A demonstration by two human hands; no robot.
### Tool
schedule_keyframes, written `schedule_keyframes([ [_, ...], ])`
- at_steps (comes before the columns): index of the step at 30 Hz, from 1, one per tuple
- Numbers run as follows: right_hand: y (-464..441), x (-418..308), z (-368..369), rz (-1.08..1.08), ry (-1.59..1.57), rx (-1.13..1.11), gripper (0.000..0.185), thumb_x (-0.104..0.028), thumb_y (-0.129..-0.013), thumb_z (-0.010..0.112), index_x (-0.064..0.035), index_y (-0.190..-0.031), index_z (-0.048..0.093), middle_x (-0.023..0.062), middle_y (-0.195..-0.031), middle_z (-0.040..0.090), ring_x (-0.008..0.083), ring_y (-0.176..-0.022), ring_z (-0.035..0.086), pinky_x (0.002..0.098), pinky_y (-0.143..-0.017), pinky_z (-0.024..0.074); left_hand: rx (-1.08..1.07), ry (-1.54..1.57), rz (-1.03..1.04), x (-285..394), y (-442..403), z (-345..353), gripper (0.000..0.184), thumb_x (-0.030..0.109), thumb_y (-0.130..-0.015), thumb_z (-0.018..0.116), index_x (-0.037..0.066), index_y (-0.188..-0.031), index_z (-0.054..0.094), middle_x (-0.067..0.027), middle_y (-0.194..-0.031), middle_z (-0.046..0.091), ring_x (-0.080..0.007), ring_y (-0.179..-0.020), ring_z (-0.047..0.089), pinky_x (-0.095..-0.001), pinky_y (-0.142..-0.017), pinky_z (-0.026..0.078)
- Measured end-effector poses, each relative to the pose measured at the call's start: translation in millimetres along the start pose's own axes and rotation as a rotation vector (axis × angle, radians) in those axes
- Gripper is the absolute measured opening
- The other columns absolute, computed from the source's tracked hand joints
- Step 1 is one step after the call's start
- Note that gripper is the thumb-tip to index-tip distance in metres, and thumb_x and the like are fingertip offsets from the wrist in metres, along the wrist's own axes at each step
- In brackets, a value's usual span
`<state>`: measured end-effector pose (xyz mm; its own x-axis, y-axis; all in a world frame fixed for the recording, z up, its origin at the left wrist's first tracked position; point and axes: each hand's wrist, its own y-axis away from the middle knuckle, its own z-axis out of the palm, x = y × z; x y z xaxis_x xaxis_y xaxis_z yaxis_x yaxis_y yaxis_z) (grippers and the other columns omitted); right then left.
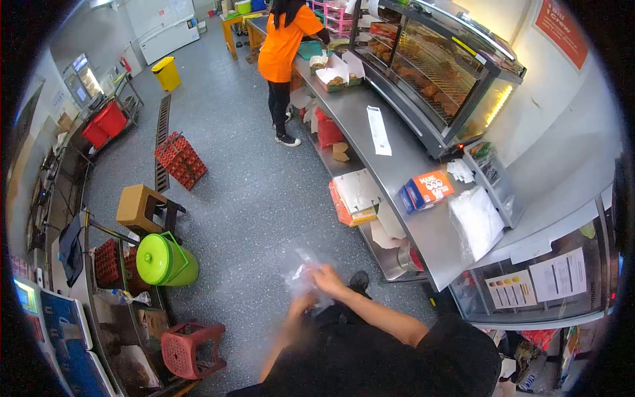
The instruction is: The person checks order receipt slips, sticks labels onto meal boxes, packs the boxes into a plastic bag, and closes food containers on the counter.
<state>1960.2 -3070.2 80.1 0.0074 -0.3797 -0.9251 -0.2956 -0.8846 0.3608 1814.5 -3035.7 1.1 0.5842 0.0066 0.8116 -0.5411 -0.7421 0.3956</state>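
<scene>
A clear plastic bag [301, 272] is held in front of my body, above the grey floor. My right hand [327, 280] has its fingers closed on the bag's right side. Lower and to the left, my left hand [301, 306] is at the bag's lower edge, smeared by motion, so its fingers cannot be made out. On the steel counter to the right are an orange and blue box [426, 190], a stack of clear plastic bags [476, 223] and a long paper slip [379, 131].
A person in an orange shirt [286, 45] stands at the counter's far end, near open food boxes [334, 74]. A glass food warmer [436, 66] stands on the counter. Left are a green bucket [155, 259], a red stool [192, 349] and red crates [180, 161].
</scene>
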Motion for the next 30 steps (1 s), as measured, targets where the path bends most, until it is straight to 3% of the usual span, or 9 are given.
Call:
schedule_keyframes([
  [3, 2, 10, -9, -0.382, 0.357, 0.268, 0.023, -0.015, -0.088, 0.053, -0.0044, -0.096, 0.072, 0.0112, -0.071, 0.066, 0.0172, -0.066, 0.062, 0.0353, -0.059, 0.0471, 0.213, 0.257, -0.002, -78, -31, -9, 0.025, 0.008, -0.080, 0.063, 0.002, -0.105, 0.062, -0.0077, -0.083, 0.065, -0.0176, -0.070, 0.061, -0.0338, -0.052, 0.048],
  [5, -1, 13, -22, -0.249, 0.281, 0.341, 0.023, -0.014, -0.087, 0.052, -0.0048, -0.097, 0.072, 0.0126, -0.072, 0.067, 0.0204, -0.068, 0.064, 0.0362, -0.061, 0.0483, 0.488, 0.507, -0.119, -37, -23, -31, 0.024, 0.008, -0.080, 0.064, 0.004, -0.103, 0.060, -0.0061, -0.074, 0.062, -0.0137, -0.057, 0.055, -0.0318, -0.050, 0.046],
  [8, -2, 7, -39, -0.148, 0.328, 0.369, 0.027, -0.029, -0.086, 0.063, -0.0042, -0.093, 0.071, 0.0147, -0.073, 0.067, 0.0249, -0.069, 0.066, 0.0403, -0.063, 0.0495, 0.172, 0.943, -0.296, 7, -7, -47, 0.016, 0.005, -0.081, 0.068, 0.007, -0.095, 0.061, -0.0021, -0.072, 0.059, -0.0101, -0.054, 0.051, -0.0272, -0.047, 0.042],
  [11, -4, -1, -45, 0.009, 0.482, 0.229, 0.049, -0.051, -0.079, 0.072, -0.0036, -0.089, 0.070, 0.0144, -0.071, 0.067, 0.0257, -0.067, 0.066, 0.0418, -0.062, 0.0497, 0.034, 0.767, -0.251, 43, 5, -37, 0.023, 0.014, -0.075, 0.074, 0.004, -0.095, 0.066, -0.0048, -0.075, 0.066, -0.0121, -0.064, 0.060, -0.0306, -0.052, 0.045],
  [18, 8, -3, -19, 0.013, -0.036, -0.130, 0.037, -0.033, -0.078, 0.076, -0.0036, -0.099, 0.067, 0.0060, -0.086, 0.068, 0.0167, -0.081, 0.063, 0.0364, -0.070, 0.0507, 0.215, -0.002, 0.158, -4, -13, 2, 0.014, 0.011, -0.076, 0.073, 0.004, -0.084, 0.064, -0.0021, -0.071, 0.061, -0.0153, -0.059, 0.058, -0.0337, -0.050, 0.046],
  [19, 10, 5, -9, -0.010, -0.120, -0.226, 0.038, -0.029, -0.078, 0.076, -0.0036, -0.104, 0.066, 0.0061, -0.091, 0.067, 0.0156, -0.086, 0.062, 0.0353, -0.073, 0.0504, 0.131, -0.049, -0.094, 0, -13, -6, 0.026, 0.020, -0.078, 0.071, 0.004, -0.098, 0.071, -0.0126, -0.078, 0.070, -0.0256, -0.072, 0.067, -0.0375, -0.067, 0.052],
  [22, 7, 47, 7, -0.186, 0.071, -0.269, 0.050, -0.021, -0.075, 0.077, -0.0026, -0.117, 0.059, 0.0102, -0.111, 0.064, 0.0136, -0.103, 0.057, 0.0334, -0.083, 0.0482, 0.232, 0.414, -0.219, -3, -12, -10, 0.014, 0.013, -0.083, 0.064, 0.005, -0.094, 0.066, -0.0026, -0.072, 0.061, -0.0166, -0.062, 0.060, -0.0372, -0.054, 0.048],
  [26, -4, 47, -14, -0.006, 0.444, -0.029, 0.039, -0.027, -0.073, 0.081, 0.0000, -0.097, 0.065, 0.0051, -0.076, 0.064, 0.0156, -0.066, 0.058, 0.0348, -0.060, 0.0489, -0.016, 1.020, -0.292, -30, -26, 2, 0.018, 0.019, -0.084, 0.071, 0.008, -0.097, 0.066, 0.0001, -0.085, 0.062, -0.0144, -0.079, 0.059, -0.0329, -0.063, 0.049],
  [30, -12, 50, -28, -0.076, 0.324, 0.012, 0.034, -0.024, -0.081, 0.077, -0.0001, -0.101, 0.065, 0.0071, -0.087, 0.066, 0.0149, -0.076, 0.060, 0.0344, -0.064, 0.0495, -0.040, 0.863, -0.216, 28, -1, 4, 0.032, 0.022, -0.082, 0.075, 0.005, -0.108, 0.068, -0.0019, -0.097, 0.068, -0.0124, -0.088, 0.061, -0.0300, -0.073, 0.051],
])
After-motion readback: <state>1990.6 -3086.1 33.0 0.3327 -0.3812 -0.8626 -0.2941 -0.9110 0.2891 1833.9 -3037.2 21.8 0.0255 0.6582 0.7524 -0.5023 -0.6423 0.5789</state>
